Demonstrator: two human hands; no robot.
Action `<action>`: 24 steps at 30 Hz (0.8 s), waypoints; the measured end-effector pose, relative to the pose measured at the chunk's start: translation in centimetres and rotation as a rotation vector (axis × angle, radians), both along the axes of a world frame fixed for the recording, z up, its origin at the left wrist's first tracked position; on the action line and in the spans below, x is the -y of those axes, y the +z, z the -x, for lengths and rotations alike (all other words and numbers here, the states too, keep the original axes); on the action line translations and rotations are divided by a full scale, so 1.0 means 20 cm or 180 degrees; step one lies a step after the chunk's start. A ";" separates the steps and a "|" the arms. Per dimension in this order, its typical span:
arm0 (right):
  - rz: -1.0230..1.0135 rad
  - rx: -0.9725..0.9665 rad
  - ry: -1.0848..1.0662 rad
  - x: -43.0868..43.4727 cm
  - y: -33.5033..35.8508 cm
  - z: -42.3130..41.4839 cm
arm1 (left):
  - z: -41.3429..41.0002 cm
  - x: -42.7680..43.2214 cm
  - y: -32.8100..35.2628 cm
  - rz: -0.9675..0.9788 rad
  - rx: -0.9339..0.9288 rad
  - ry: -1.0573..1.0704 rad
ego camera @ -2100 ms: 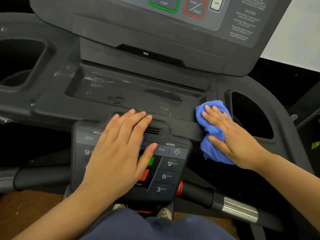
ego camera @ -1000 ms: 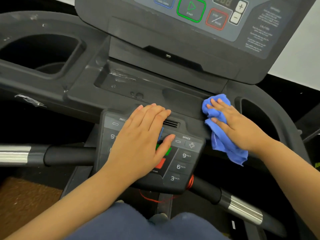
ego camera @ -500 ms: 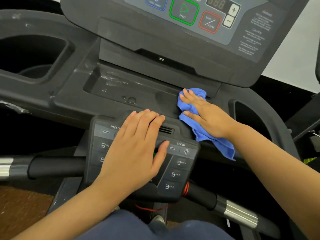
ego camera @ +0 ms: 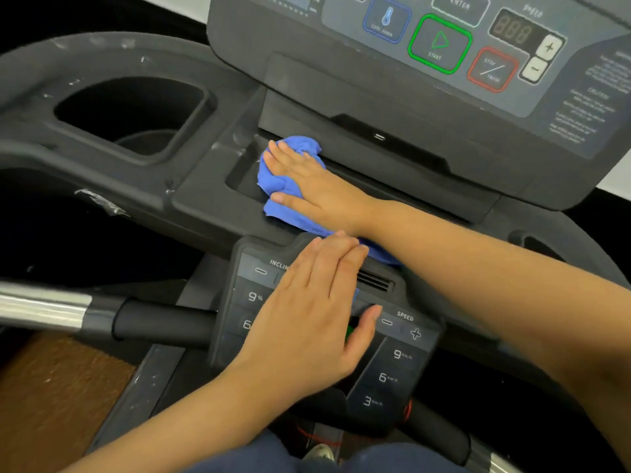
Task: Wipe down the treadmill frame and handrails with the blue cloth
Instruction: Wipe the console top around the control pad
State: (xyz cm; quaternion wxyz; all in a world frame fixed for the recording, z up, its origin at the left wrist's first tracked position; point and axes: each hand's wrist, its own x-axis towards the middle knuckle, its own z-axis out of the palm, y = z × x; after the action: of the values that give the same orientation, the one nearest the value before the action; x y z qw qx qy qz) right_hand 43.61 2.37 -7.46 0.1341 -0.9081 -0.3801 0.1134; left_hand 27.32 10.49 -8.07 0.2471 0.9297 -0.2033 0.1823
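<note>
The right hand (ego camera: 321, 191) lies flat on the blue cloth (ego camera: 282, 188), fingers straight and close together, thumb spread towards the near side. It presses the cloth down and does not clench it. The cloth is bunched under the palm at the left end of the shallow tray (ego camera: 240, 174) in the treadmill frame (ego camera: 205, 203), with its far folds against the tray's back edge. A tail of cloth runs back over the tray's front edge, under the wrist, to the top edge of the keypad (ego camera: 392, 373).

The left hand (ego camera: 307, 322) rests palm down on that keypad. Its fingers are straight, their tips reach the keypad's top edge, and the thumb stretches out towards the SPEED minus key. It grasps nothing. The right forearm crosses just beyond the left fingertips.

Left of the tray, the frame holds a deep cup holder (ego camera: 129, 114), and scuffs and pale marks show along the frame's left rim. The display panel (ego camera: 440, 42), with its green START button, rises behind the tray's back edge. A handrail (ego camera: 164, 322) with a black grip and a chrome section runs out from the keypad's left side.
</note>
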 end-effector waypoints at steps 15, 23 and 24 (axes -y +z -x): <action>-0.0294 -0.1266 -0.0496 0.32 0.15 0.17 | 0.00 -0.03 0.02 -0.0244 -0.0036 -0.0075; -0.0177 -0.0469 -0.1150 0.88 0.10 0.59 | 0.01 -0.02 0.03 -0.0323 -0.0068 -0.0068; -0.0184 -0.0392 -0.1294 0.86 0.10 0.59 | 0.01 -0.02 0.03 -0.0341 -0.0070 -0.0069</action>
State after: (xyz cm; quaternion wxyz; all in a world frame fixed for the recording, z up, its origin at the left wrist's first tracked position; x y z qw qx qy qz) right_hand 31.81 -14.88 -5.54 0.2032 -0.9532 -0.1832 0.1284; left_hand 27.08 10.92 -7.56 0.2012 0.9413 -0.2201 0.1583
